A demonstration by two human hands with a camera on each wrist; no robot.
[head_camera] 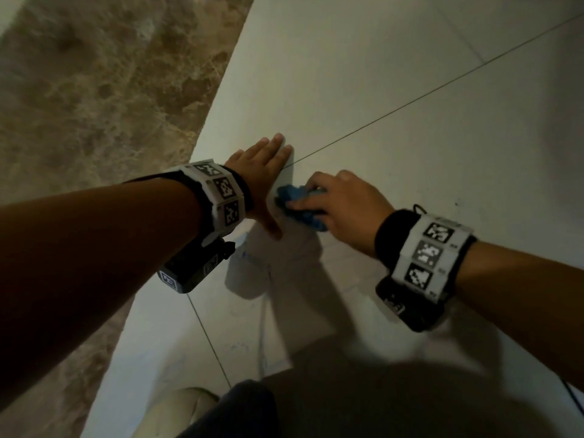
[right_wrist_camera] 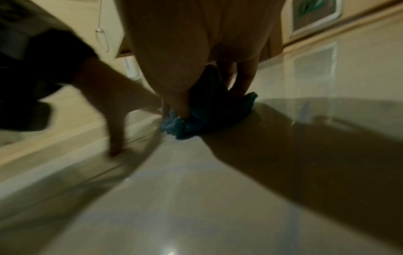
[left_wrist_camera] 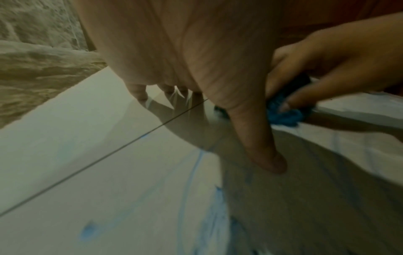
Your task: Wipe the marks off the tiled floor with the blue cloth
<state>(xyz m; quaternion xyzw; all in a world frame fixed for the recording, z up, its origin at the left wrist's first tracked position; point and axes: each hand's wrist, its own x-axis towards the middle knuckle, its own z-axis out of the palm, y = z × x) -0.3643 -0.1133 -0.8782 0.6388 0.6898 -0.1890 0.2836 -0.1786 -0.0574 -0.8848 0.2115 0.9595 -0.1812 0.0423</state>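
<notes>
A bunched blue cloth [head_camera: 300,207] lies on the pale tiled floor [head_camera: 395,90]. My right hand [head_camera: 344,207] grips it, fingers curled over the top, and presses it down; the right wrist view shows the cloth [right_wrist_camera: 196,124] squashed under my fingers. Just left of it my left hand [head_camera: 265,172] rests flat on the tile, fingers straight, thumb pointing back toward me. Blue marks [left_wrist_camera: 196,198] streak the tile near my left thumb in the left wrist view, where the cloth [left_wrist_camera: 283,113] shows beside the thumb. Faint blue lines [head_camera: 262,327] run toward me.
A brown marbled strip [head_camera: 94,90] borders the tiles on the left. Dark grout lines [head_camera: 410,102] cross the floor. My knee in dark trousers [head_camera: 252,412] and a pale shoe [head_camera: 177,409] sit at the bottom. A framed picture [right_wrist_camera: 314,15] leans on the far wall.
</notes>
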